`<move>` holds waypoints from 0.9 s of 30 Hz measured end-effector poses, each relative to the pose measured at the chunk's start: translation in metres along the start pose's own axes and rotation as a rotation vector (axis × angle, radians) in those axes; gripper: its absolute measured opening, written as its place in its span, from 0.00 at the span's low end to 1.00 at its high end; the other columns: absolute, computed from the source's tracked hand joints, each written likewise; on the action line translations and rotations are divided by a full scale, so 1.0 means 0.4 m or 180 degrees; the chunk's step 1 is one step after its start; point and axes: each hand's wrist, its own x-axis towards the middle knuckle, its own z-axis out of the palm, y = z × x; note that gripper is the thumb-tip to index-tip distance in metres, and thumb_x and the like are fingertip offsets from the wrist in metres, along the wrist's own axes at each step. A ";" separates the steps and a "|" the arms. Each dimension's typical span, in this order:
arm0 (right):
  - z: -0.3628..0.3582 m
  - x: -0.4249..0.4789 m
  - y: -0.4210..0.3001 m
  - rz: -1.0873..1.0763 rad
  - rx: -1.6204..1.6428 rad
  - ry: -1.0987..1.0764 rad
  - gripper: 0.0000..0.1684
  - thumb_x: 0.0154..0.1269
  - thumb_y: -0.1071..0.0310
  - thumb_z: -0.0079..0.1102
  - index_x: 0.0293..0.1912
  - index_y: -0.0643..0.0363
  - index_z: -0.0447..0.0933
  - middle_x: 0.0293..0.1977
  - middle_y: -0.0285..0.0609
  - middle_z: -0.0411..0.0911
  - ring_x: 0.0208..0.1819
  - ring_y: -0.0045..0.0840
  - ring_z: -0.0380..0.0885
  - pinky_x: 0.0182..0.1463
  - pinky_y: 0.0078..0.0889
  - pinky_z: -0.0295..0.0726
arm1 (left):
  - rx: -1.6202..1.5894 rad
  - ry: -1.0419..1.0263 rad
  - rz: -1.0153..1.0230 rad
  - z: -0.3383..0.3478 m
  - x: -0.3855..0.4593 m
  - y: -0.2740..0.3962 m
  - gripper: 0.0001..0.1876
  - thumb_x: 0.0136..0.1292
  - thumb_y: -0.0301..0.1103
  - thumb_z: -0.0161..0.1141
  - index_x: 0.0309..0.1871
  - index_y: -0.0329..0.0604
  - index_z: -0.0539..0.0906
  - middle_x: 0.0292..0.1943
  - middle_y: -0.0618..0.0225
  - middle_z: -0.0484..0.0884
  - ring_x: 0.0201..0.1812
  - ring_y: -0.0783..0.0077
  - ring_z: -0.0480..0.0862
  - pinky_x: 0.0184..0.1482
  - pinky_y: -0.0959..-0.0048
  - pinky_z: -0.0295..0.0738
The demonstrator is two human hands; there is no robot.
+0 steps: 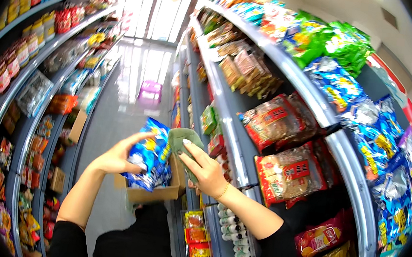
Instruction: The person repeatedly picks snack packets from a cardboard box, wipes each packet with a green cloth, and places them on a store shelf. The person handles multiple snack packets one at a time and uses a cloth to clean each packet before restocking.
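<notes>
My left hand (125, 152) grips a blue snack bag (154, 147) by its left side, fingers over the front and thumb below. My right hand (205, 169) holds a folded green cloth (186, 141) close to the bag's right edge; whether the cloth touches the bag I cannot tell. Beneath the bag, a cardboard box (153, 194) stands in front of me with its flaps spread, and more blue packaging shows at its opening. The bag and my hands hide most of the inside of the box.
Stocked shelves run along both sides of the aisle, with a metal shelf edge (228, 130) near my right arm. Bagged snacks (291, 174) lie on the right shelf. A purple container (150, 91) sits on the grey floor (120, 94) ahead, before bright glass doors (158, 8).
</notes>
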 end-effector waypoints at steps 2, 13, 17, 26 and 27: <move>-0.012 0.003 0.005 0.0414 0.0106 0.0205 0.28 0.48 0.81 0.50 0.53 0.61 0.72 0.59 0.54 0.67 0.57 0.44 0.72 0.55 0.38 0.77 | -0.0289 0.0483 0.0306 -0.020 0.046 0.092 0.45 0.41 0.17 0.63 0.68 0.40 0.61 0.64 0.63 0.64 0.63 0.70 0.65 0.65 0.73 0.59; 0.050 -0.070 0.035 -0.0126 -0.0170 -0.0085 0.20 0.58 0.72 0.50 0.52 0.62 0.72 0.59 0.52 0.68 0.58 0.41 0.71 0.57 0.35 0.76 | 0.0432 0.0389 0.3480 0.231 0.486 0.629 0.37 0.55 0.19 0.56 0.69 0.41 0.55 0.60 0.61 0.65 0.60 0.71 0.68 0.62 0.71 0.65; 0.100 -0.060 0.037 -0.0347 -0.0158 -0.0173 0.19 0.59 0.71 0.49 0.51 0.63 0.72 0.58 0.52 0.68 0.57 0.41 0.73 0.56 0.35 0.76 | 0.1080 0.0751 0.4349 0.342 0.674 0.785 0.28 0.49 0.20 0.57 0.57 0.44 0.66 0.45 0.49 0.76 0.50 0.49 0.77 0.53 0.62 0.71; 0.102 -0.085 0.049 -0.0759 -0.0322 -0.0520 0.19 0.59 0.70 0.48 0.51 0.66 0.70 0.57 0.55 0.67 0.55 0.42 0.72 0.53 0.34 0.78 | 0.2130 -0.0111 0.4481 0.681 0.878 0.960 0.24 0.46 0.18 0.55 0.50 0.46 0.69 0.42 0.52 0.78 0.47 0.46 0.77 0.49 0.59 0.70; 0.098 -0.085 0.045 -0.0792 -0.0372 -0.0413 0.19 0.59 0.71 0.47 0.50 0.67 0.70 0.57 0.56 0.67 0.55 0.42 0.72 0.53 0.34 0.78 | 0.2280 -0.0110 0.4567 0.705 0.885 0.969 0.25 0.45 0.17 0.55 0.49 0.48 0.70 0.41 0.53 0.78 0.46 0.48 0.77 0.48 0.59 0.71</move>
